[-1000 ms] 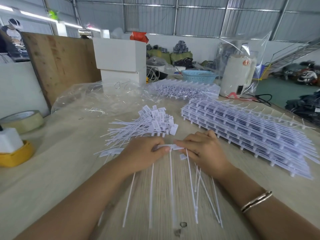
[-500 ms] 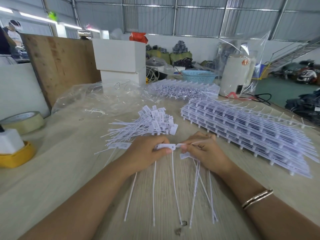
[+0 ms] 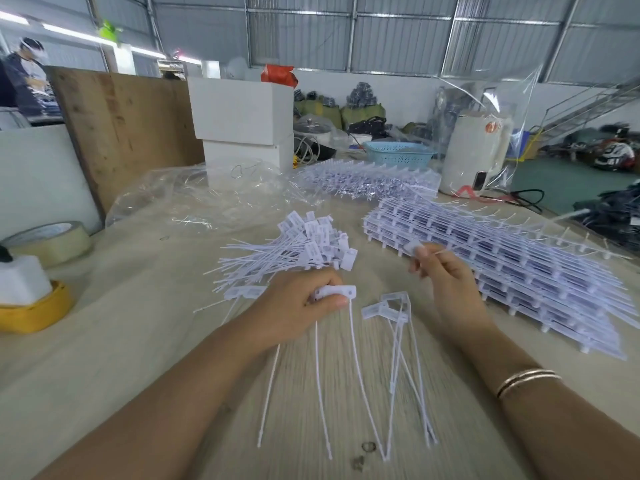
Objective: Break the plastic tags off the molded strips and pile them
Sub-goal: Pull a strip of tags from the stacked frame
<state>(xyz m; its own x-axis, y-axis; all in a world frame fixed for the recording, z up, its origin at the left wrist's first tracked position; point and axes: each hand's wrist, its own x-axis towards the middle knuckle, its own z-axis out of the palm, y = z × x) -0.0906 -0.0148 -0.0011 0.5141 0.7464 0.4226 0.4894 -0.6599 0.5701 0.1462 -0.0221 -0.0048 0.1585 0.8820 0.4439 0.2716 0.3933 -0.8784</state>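
Right now you are mid-separation: your left hand [image 3: 304, 303] grips the head end of the partly stripped strip [image 3: 337, 292] in curled fingers, its remaining thin tails trailing toward you across the surface [image 3: 114, 341]. Your right hand [image 3: 446, 282] is lifted to the right of it and pinches one freed tag [image 3: 414, 247] between thumb and fingertips, so both hands are closed on plastic, neither is slack.

Between your hands lie a few loose tags [image 3: 388, 308], heads away from you and tails toward you, not yet gathered. The main pile of tags [image 3: 294, 251] sits just beyond your left hand, heads to the right. The stack of unbroken strips [image 3: 502, 265] waits to the right, beyond your right hand.

As I judge it, the snap is done for this tag, and the next move calls for you to lay it down with its head aligned to the others, either with the small loose group or on the far pile. Then bring your right fingers back to the next tag head beside your left thumb, and bend it sharply at the joint so the tail does not tear.
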